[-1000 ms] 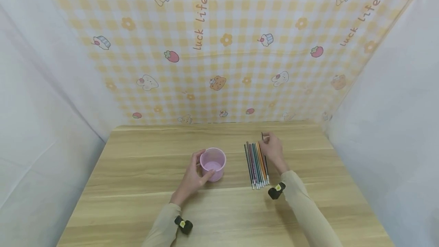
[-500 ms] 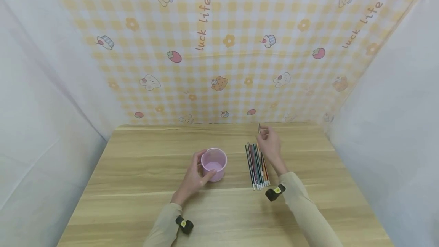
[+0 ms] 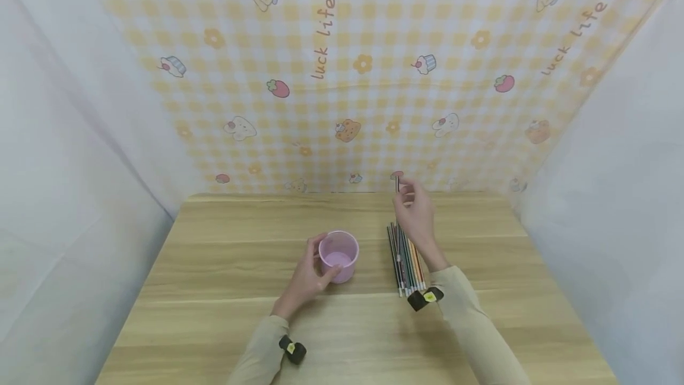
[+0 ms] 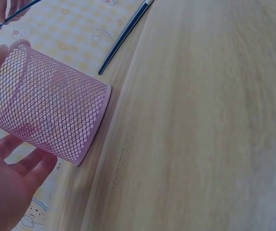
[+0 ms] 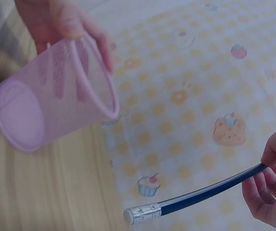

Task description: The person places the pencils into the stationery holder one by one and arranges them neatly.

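A pink mesh pencil cup [image 4: 51, 103] stands upright on the table, its inner bottom visible in the head view. My left hand [image 3: 307, 275] holds it from the left side, thumb at the near rim and fingers round the far side. My right hand [image 3: 419, 212] is raised behind the row of pencils. Between thumb and fingers it pinches a dark pencil [image 5: 210, 190], whose metal ferrule and white eraser hang at the lower end. Beneath that hand, several pencils [image 3: 414, 269] lie side by side to the cup's right, eraser ends toward me.
The wooden table [image 3: 224, 248] ends at the back against a yellow checked cloth [image 3: 299, 106] printed with cartoons. White sheets [image 3: 64, 195] hang at the left and right sides.
My right hand has lifted the pencil up off the row and carried it slightly left. The left hand keeps its hold on the cup.
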The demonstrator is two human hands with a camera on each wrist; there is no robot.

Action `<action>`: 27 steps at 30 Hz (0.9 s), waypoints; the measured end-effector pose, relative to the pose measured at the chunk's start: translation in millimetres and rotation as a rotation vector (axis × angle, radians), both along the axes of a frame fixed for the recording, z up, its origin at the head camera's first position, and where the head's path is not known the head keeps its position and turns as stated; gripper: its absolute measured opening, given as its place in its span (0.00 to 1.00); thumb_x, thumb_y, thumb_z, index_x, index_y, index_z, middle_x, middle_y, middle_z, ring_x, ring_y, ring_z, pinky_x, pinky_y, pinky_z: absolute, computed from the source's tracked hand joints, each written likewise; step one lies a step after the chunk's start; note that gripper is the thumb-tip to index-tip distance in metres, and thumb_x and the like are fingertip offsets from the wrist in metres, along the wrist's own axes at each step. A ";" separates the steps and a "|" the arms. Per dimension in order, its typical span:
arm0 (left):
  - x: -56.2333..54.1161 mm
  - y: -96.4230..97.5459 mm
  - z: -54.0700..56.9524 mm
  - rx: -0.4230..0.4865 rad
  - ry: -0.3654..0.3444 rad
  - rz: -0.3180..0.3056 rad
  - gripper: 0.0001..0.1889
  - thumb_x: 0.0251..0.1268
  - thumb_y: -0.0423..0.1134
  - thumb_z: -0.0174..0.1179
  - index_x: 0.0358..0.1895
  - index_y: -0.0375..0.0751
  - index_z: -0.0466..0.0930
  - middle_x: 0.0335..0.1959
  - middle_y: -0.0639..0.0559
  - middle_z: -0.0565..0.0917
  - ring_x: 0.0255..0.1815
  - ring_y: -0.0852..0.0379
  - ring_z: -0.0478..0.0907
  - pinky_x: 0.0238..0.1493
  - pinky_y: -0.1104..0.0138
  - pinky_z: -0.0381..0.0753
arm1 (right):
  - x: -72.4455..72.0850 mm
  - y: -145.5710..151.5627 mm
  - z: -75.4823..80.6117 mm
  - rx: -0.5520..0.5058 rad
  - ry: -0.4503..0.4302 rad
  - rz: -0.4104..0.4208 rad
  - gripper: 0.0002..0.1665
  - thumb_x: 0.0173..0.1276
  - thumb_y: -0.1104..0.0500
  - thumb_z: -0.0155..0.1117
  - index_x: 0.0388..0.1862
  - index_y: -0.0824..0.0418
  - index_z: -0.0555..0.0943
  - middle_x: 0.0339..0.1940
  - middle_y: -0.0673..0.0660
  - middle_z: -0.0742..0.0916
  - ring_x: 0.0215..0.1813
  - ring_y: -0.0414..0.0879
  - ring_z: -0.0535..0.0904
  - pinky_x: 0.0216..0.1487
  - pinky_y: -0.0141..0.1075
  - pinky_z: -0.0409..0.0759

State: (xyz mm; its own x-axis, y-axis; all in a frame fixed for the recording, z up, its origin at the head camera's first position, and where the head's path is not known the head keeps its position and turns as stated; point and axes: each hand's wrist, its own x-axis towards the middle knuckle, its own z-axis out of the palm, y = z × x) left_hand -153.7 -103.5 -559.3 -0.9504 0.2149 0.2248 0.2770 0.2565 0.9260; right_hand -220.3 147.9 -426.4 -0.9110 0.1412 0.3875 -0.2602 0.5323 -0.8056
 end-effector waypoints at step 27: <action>0.1 3.1 -0.1 0.038 0.027 0.008 0.44 0.60 0.39 0.72 0.76 0.41 0.57 0.70 0.36 0.72 0.68 0.37 0.74 0.68 0.41 0.76 | 6.3 -70.0 44.4 -0.056 0.395 0.201 0.18 0.66 0.75 0.59 0.55 0.73 0.76 0.39 0.67 0.84 0.39 0.58 0.85 0.34 0.42 0.90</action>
State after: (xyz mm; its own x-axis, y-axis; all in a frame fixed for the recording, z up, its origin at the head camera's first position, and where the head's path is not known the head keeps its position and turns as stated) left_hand -153.6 -100.4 -559.3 -0.9457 0.1980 0.2577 0.2996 0.2239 0.9274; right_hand -213.9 77.9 -382.1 -0.7064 0.0071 0.7078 -0.6474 0.3979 -0.6501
